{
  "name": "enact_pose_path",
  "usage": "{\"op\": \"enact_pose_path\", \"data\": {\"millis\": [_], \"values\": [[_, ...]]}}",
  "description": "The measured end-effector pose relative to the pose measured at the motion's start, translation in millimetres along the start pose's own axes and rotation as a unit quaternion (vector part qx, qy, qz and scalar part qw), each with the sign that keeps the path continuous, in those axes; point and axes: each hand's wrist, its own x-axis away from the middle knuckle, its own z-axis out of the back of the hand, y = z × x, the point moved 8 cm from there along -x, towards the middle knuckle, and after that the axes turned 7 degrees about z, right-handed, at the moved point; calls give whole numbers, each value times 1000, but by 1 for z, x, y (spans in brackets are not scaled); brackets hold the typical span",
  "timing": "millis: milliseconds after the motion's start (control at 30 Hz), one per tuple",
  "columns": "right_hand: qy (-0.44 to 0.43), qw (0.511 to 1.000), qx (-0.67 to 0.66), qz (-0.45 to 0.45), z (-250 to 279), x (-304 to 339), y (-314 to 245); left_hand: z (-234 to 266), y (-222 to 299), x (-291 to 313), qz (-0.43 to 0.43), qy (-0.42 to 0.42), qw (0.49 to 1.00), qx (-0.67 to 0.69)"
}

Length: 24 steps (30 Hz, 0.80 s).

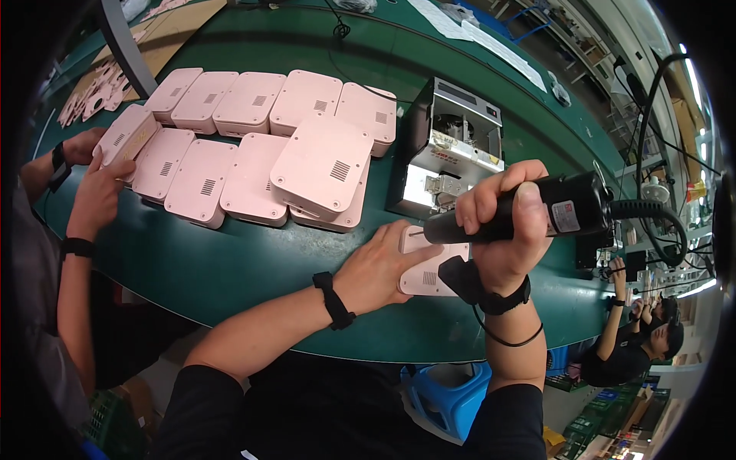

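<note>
An open-fronted black metal box [410, 142] on the green tabletop [299, 322] holds a dark round part and silver metal fittings, though any small pieces inside it are too tiny to tell; a green plastic crate [115, 429] at lower left sits in shadow, its contents unclear. The pale pink, round-cornered plastic housing [431, 280] lies on the tabletop near its front edge, just in front of the black box, its left side covered by the left hand [376, 264] and part of its right side hidden behind the right hand [506, 261] and wrist. The left hand rests palm down, fingers spread rather than closed, thumb stretched across the housing's face. The right hand is raised, fingers wrapped firmly around a black cylindrical power screwdriver [571, 203] tilted nearly flat, its thin metal bit pointing left over the housing's far left corner; whether the bit meets a screw cannot be made out. At left, a co-worker's hands [96, 188] grasp another pink housing [126, 142], the body cut off by the dark rim
</note>
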Motion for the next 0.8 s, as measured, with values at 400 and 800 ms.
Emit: {"op": "enact_pose_path", "data": {"millis": [400, 800], "values": [[-9, 1000, 5, 2, -5, -8, -9, -1, -5, 2, 5, -17, 1000, 13], [82, 994, 68, 23, 43, -37, -14, 9, -3, 12, 23, 7, 1000, 3]]}}
